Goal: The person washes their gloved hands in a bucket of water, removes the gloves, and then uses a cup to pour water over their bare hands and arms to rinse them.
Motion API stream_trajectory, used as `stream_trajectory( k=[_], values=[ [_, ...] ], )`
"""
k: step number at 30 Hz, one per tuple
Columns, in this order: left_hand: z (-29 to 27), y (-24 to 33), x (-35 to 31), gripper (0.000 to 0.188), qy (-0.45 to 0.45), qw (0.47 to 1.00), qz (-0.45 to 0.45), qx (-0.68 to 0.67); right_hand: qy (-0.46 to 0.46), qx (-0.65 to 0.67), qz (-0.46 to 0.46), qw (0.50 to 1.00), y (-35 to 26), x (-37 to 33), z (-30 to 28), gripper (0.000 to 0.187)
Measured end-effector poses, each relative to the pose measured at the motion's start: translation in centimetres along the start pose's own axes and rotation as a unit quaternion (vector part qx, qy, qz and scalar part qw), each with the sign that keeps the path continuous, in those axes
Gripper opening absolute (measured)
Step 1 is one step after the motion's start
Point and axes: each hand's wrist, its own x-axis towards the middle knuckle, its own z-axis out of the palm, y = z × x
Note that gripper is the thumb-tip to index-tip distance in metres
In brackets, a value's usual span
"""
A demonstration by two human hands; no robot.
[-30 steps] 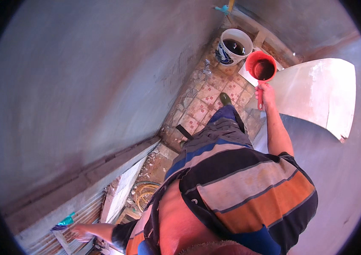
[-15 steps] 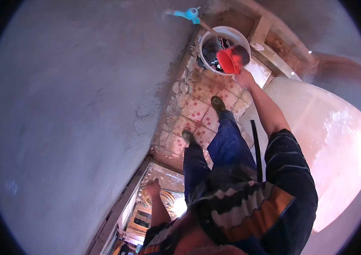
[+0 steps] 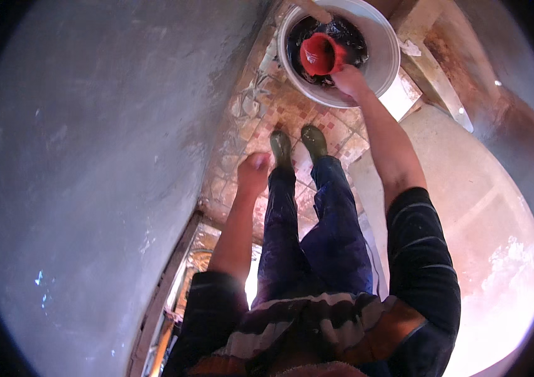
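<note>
A red plastic mug (image 3: 320,55), its open mouth showing, is over the dark water (image 3: 355,41) inside a large white bucket (image 3: 387,69). My right hand (image 3: 350,81) grips the mug on its near right side, reaching across the bucket's near rim. Whether the mug touches the water I cannot tell. My left hand (image 3: 254,168) hangs to the left of my boots (image 3: 281,147), its fingers curled in a loose fist with nothing visible in them.
A pipe (image 3: 311,9) juts over the bucket's far rim. On the left rises a smooth grey wall (image 3: 103,157). A big pale rounded surface (image 3: 468,207) bulges on the right. Worn patterned tiles (image 3: 336,132) cover the floor, with a raised ledge (image 3: 433,63) beyond.
I have stepped closer to the bucket, and both feet are now side by side. The mug has moved further in over the water. My left hand has come forward.
</note>
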Motion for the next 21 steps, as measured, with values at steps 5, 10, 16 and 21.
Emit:
stream_trajectory(
  k=[5, 10, 16, 21],
  values=[
    [-0.3, 2.8, 5.6, 0.028, 0.005, 0.996, 0.011, 0.086, -0.030, 0.379, 0.047, 0.924, -1.4, -8.9, -4.3, 0.032],
    [1.8, 2.9, 9.2, 0.027, -0.017, 0.978, 0.048, 0.204, 0.019, 0.259, -0.009, 0.966, -2.7, -21.4, -8.1, 0.027],
    [2.1, 4.4, 9.0, 0.030, 0.030, 0.998, -0.021, 0.043, 0.052, 0.132, -0.137, 0.980, -9.0, -32.3, -10.1, 0.020],
    [2.5, 4.1, 6.5, 0.031, 0.104, 0.941, -0.050, -0.317, 0.021, 0.197, -0.155, 0.968, -10.3, -33.0, -9.5, 0.018]
  ],
)
